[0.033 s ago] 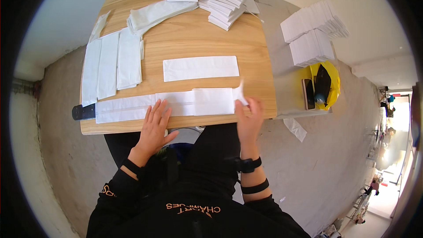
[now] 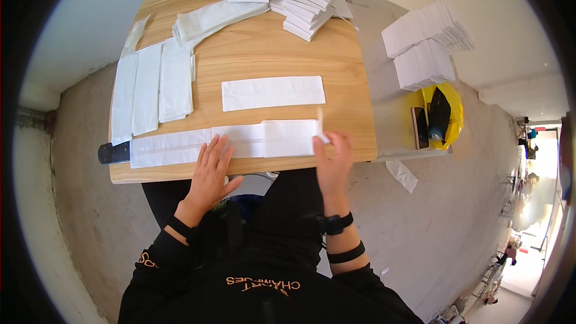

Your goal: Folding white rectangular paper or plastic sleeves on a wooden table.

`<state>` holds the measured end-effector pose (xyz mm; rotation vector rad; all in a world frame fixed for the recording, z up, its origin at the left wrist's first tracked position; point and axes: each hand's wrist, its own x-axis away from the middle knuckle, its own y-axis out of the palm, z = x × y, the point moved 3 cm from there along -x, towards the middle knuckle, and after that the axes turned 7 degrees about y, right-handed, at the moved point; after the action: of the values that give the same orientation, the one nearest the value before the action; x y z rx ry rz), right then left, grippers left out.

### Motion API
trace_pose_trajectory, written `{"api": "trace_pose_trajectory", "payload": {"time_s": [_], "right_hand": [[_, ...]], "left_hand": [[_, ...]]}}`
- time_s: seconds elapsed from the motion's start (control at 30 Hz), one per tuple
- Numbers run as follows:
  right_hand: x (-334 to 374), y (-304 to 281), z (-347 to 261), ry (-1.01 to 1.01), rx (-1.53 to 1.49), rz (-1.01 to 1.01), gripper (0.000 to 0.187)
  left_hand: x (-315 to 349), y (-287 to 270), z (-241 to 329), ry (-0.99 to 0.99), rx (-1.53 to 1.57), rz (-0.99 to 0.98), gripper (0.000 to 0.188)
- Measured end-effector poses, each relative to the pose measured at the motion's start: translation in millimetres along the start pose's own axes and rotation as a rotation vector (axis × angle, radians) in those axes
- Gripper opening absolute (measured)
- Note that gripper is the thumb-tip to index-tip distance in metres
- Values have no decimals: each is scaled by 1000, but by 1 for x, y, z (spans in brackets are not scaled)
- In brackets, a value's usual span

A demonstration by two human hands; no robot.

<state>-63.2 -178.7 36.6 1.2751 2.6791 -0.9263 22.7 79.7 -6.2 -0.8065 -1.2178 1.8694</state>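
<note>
A long white flat bag lies along the table's near edge, its right part folded over into a flat panel. My left hand rests on the bag's middle, fingers stretched out and apart. At the bag's right end, my right hand pinches a narrow white flap, with the thumb and index finger at its lower corner. The flap stands up slightly and is a little blurred. Under the bag's left end, a black flat strip pokes out past the table edge. Another white flat bag lies just beyond.
Several white bags overlap at the table's left, more behind them. Folded white pieces are heaped at the far right. Right of the table stand white stacks, a yellow bag and a phone.
My right hand has shifted slightly left, bringing the pinched flap in toward the folded panel. My left hand has stayed in place.
</note>
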Motion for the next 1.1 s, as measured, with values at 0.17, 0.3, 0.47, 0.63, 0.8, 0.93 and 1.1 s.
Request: {"api": "trace_pose_trajectory", "payload": {"time_s": [0.17,0.3,0.47,0.63,0.8,0.93,1.1], "right_hand": [[13,33,1,-68,-3,-179,11],[19,47,8,-133,51,-300,11],[18,48,13,-150,94,-353,18],[15,43,11,-159,94,-456,29],[10,36,21,-97,26,-366,23],[2,32,31,-84,81,-285,22],[-6,32,42,-141,175,-252,31]], "left_hand": [[-9,-9,7,-3,49,76,69],[-9,-9,7,-12,43,74,68],[-8,-7,6,-21,45,64,69],[-5,-3,6,-15,27,49,66],[-13,0,14,-4,57,38,70],[-34,2,38,76,71,-32,79],[-58,8,51,193,48,-55,84]]}}
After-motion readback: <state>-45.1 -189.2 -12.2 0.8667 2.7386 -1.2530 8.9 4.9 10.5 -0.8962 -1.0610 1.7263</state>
